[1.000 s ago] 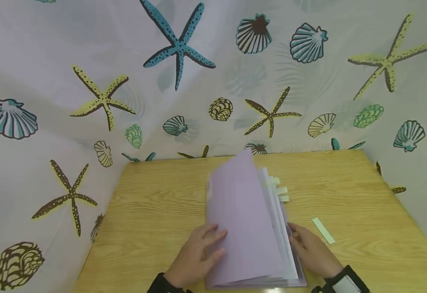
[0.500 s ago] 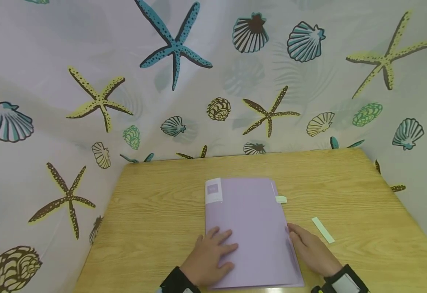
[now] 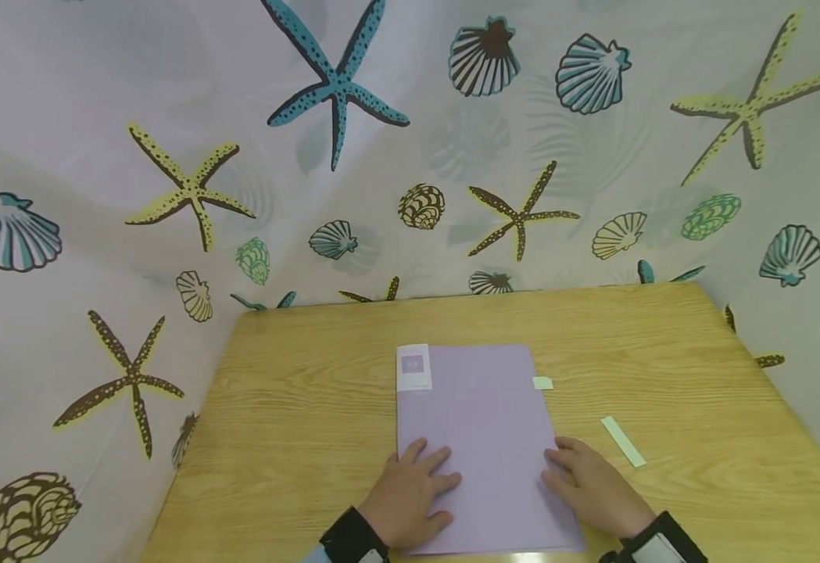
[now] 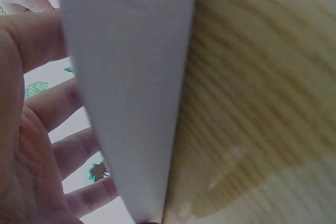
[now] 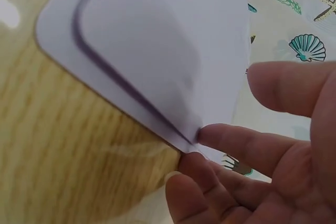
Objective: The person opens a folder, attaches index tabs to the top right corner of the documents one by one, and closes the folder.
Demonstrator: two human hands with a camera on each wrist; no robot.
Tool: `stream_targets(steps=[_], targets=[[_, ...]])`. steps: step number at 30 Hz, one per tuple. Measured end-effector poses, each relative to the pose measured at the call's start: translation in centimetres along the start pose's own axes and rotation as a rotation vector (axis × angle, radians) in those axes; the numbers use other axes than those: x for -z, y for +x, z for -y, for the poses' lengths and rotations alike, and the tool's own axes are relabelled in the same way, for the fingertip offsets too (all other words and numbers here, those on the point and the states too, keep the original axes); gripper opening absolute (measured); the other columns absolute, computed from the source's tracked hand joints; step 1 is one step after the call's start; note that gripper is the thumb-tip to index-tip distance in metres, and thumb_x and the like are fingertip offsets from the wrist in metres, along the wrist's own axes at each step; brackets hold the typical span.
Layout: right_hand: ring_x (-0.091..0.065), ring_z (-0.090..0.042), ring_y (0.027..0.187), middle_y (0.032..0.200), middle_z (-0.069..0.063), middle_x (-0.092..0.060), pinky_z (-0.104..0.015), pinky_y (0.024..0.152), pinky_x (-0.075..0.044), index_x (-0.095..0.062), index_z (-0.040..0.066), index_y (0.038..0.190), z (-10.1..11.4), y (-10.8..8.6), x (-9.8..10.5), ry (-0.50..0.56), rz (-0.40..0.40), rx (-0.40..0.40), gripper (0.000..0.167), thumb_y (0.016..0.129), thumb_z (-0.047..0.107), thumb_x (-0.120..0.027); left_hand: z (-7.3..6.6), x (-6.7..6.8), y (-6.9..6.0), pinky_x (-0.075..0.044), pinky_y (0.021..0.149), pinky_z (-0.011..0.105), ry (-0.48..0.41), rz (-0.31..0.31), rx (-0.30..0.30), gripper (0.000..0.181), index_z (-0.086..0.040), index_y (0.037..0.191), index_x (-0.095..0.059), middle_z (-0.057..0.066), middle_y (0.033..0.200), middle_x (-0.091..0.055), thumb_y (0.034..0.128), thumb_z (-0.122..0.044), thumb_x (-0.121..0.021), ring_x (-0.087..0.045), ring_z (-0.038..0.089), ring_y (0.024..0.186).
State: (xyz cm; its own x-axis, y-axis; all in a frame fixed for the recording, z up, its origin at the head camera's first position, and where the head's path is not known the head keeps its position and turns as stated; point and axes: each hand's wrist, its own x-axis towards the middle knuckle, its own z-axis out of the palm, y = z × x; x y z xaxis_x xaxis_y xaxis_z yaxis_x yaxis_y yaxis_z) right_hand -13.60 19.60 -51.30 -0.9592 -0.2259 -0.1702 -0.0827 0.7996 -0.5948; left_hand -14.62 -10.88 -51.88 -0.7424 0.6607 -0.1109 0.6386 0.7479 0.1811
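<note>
A light purple folder point(image 3: 490, 422) lies closed on the wooden table, with a white label point(image 3: 413, 367) at its upper left corner. My left hand point(image 3: 410, 493) rests on the lower left of the cover, fingers spread. Along the right edge, my right hand point(image 3: 596, 485) touches the folder with loosely bent fingers. In the right wrist view an index fingertip point(image 5: 207, 134) meets the top cover at its edge, while the thumb point(image 5: 283, 85) stands apart from it. The left wrist view has the pale spine point(image 4: 126, 77) beside the left fingers. Papers inside are hidden.
A pale green tab point(image 3: 542, 382) sticks out from the folder's upper right edge. To the right, a loose pale green strip point(image 3: 623, 441) lies on the table point(image 3: 297, 391). A cloth printed with starfish and shells point(image 3: 381, 156) hangs behind and at both sides.
The raised front cover and pages have come down flat, leaving the folder closed. My left hand has moved right onto the cover. The right hand's fingers have shifted slightly onto the edge.
</note>
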Motion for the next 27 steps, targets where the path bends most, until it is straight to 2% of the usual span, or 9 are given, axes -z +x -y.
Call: stream_targets(steps=[6, 10, 15, 19, 22, 25, 27], targets=[[-0.042, -0.05, 0.126, 0.141, -0.028, -0.041, -0.061, 0.096, -0.038, -0.06, -0.008, 0.123, 0.3, -0.3, -0.1, -0.054, -0.004, 0.044, 0.048, 0.094, 0.031, -0.062, 0.5, -0.5, -0.4, -0.037, 0.092, 0.068, -0.034, -0.008, -0.011, 0.053, -0.035, 0.135, -0.055, 0.0, 0.151, -0.038, 0.0859, -0.054, -0.063, -0.032, 0.039, 0.136], [-0.042, -0.047, 0.127, 0.141, -0.026, -0.042, -0.059, 0.098, -0.038, -0.056, -0.007, 0.128, 0.5, -0.2, 0.2, -0.03, 0.02, 0.043, 0.054, 0.094, 0.034, -0.061, 0.8, -0.3, -1.0, -0.034, 0.094, 0.069, -0.076, -0.052, -0.013, 0.053, -0.034, 0.138, -0.052, 0.0, 0.153, -0.034, 0.0888, -0.053, -0.06, -0.028, 0.039, 0.139], [-0.047, -0.041, 0.125, 0.143, -0.023, -0.041, -0.055, 0.097, -0.042, -0.048, -0.003, 0.137, 0.7, -0.3, 1.0, 0.016, 0.017, 0.074, 0.063, 0.093, 0.039, -0.061, 1.1, 1.0, -1.5, -0.033, 0.093, 0.071, -0.11, -0.131, -0.025, 0.052, -0.03, 0.138, -0.053, 0.002, 0.151, -0.037, 0.0902, -0.051, -0.059, -0.031, 0.038, 0.137], [-0.055, -0.03, 0.113, 0.141, -0.018, -0.044, -0.046, 0.086, -0.05, -0.046, 0.001, 0.14, 0.9, -0.7, 1.9, 0.045, -0.037, 0.119, 0.062, 0.093, 0.039, -0.062, 1.5, 2.2, -1.7, -0.037, 0.092, 0.068, -0.102, -0.176, -0.032, 0.052, -0.026, 0.136, -0.055, 0.005, 0.148, -0.042, 0.0896, -0.049, -0.06, -0.036, 0.037, 0.134], [-0.055, -0.026, 0.108, 0.139, -0.015, -0.046, -0.04, 0.074, -0.052, -0.044, 0.005, 0.142, 0.7, -1.0, 2.7, 0.096, -0.049, 0.131, 0.061, 0.094, 0.04, -0.06, 2.0, 2.9, -2.0, -0.037, 0.092, 0.067, -0.107, -0.185, -0.02, 0.051, -0.024, 0.135, -0.057, 0.007, 0.146, -0.043, 0.0901, -0.049, -0.06, -0.038, 0.037, 0.133], [-0.053, -0.03, 0.111, 0.137, -0.013, -0.047, -0.04, 0.071, -0.051, -0.039, 0.011, 0.145, 0.3, -1.5, 3.5, 0.17, -0.034, 0.118, 0.06, 0.095, 0.04, -0.058, 2.6, 3.6, -2.4, -0.035, 0.093, 0.069, -0.129, -0.167, 0.012, 0.053, -0.022, 0.136, -0.055, 0.009, 0.147, -0.042, 0.0903, -0.05, -0.059, -0.036, 0.037, 0.135], [-0.052, -0.032, 0.114, 0.137, -0.013, -0.048, -0.043, 0.072, -0.05, -0.036, 0.012, 0.146, -0.1, -1.8, 4.1, 0.175, -0.035, 0.126, 0.062, 0.095, 0.038, -0.059, 3.2, 3.9, -2.8, -0.034, 0.093, 0.07, -0.135, -0.149, 0.038, 0.058, -0.021, 0.138, -0.053, 0.009, 0.148, -0.04, 0.0896, -0.052, -0.06, -0.035, 0.037, 0.135]])
